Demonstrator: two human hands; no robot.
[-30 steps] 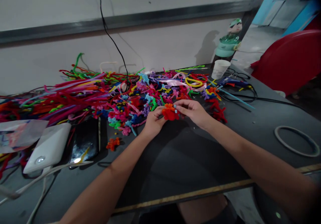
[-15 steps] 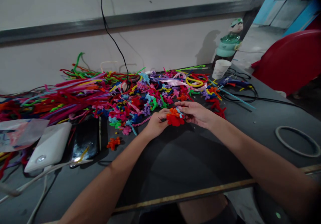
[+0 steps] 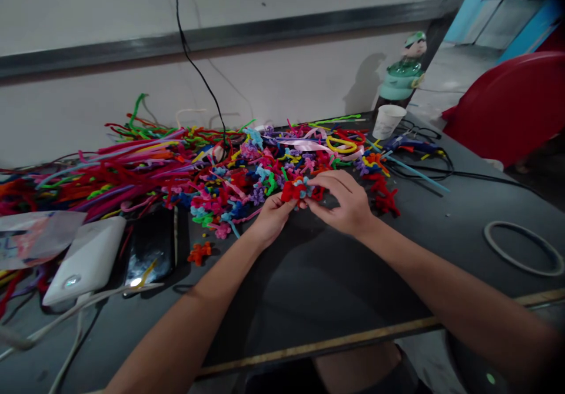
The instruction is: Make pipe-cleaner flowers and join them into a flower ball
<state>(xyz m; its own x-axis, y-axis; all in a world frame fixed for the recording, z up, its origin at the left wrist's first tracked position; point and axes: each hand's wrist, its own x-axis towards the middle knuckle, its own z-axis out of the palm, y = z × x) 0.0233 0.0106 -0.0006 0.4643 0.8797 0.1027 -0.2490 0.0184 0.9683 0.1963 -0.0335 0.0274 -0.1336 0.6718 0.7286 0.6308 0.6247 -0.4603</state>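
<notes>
Between my two hands is a red pipe-cleaner flower (image 3: 292,192) with light blue bits on it, held just above the near edge of the colourful pile. My left hand (image 3: 271,219) pinches its left side between thumb and fingers. From the right, my right hand (image 3: 344,201) closes thumb and forefinger on the light blue part. The fingers cover some of the flower. A loose orange pipe-cleaner flower (image 3: 200,253) lies on the dark table (image 3: 326,288) left of my left forearm. Red pipe-cleaner pieces (image 3: 385,197) rest just right of my right hand.
A heap of pipe cleaners (image 3: 132,159) runs along the wall. At left are a white power bank (image 3: 86,259), a phone (image 3: 151,247) and cables. At right stand a paper cup (image 3: 388,121) and green bottle figure (image 3: 401,76), with a glue gun (image 3: 410,143) and a ring (image 3: 523,248).
The flower has turned and shifted slightly left and up. My right hand has rolled over, its fingers now arched above the flower. My left hand has moved a little with it.
</notes>
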